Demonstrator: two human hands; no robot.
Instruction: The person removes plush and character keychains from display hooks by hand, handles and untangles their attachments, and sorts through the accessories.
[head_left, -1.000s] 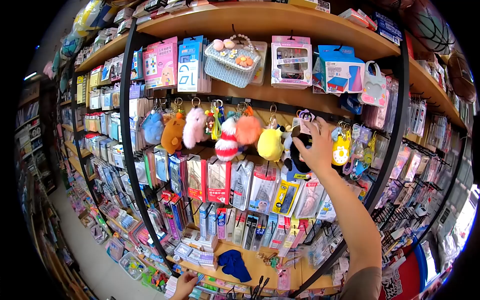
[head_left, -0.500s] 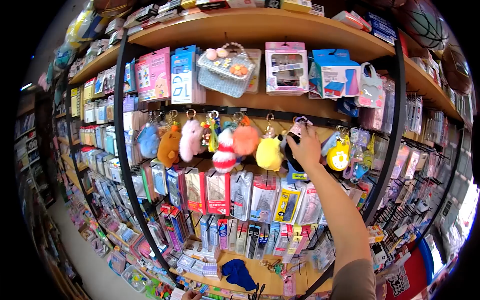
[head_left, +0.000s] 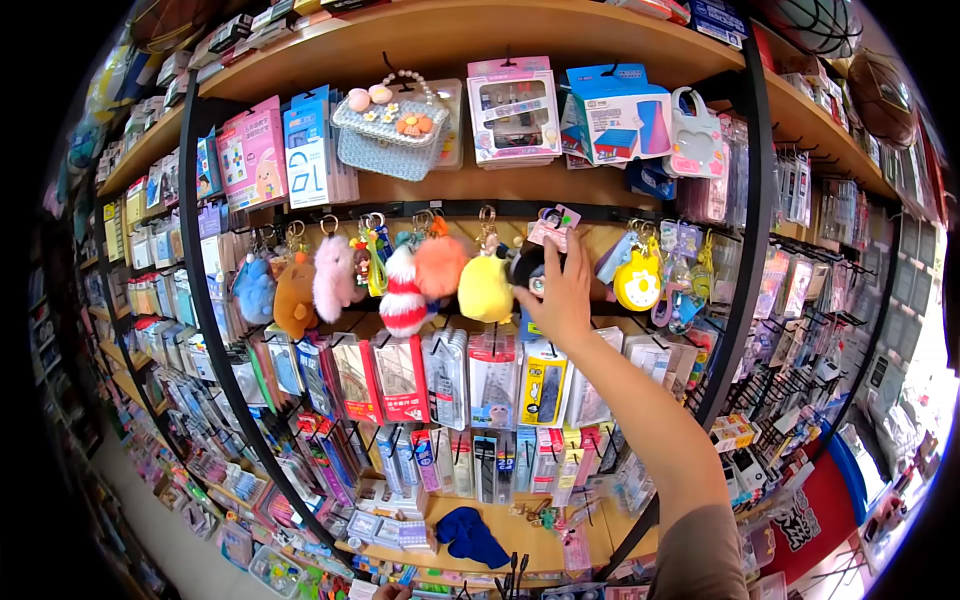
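My right hand (head_left: 562, 290) is raised to the row of hanging plush keychains, its fingers bent around a dark-haired doll keychain (head_left: 527, 264) with a pink tag (head_left: 549, 232) at its top. Part of the doll is hidden behind the hand. Just left of it hangs a yellow plush (head_left: 486, 290); to the right is a yellow round pendant (head_left: 638, 280) with a white flower shape. My left hand (head_left: 392, 592) barely shows at the bottom edge, its fingers mostly cut off, and what it holds cannot be made out.
Orange (head_left: 440, 266), striped (head_left: 404, 292), pink (head_left: 333, 278), brown (head_left: 295, 296) and blue (head_left: 255, 290) plushes hang farther left. Packaged goods hang above and below. A dark blue cloth (head_left: 470, 537) lies on the lower shelf (head_left: 610, 525). Black uprights (head_left: 738, 330) frame the display.
The view has shifted, so the display sits farther left. My right hand has stayed at the doll keychain, whose pink tag now stands above the fingers. My left hand has dropped nearly out of view.
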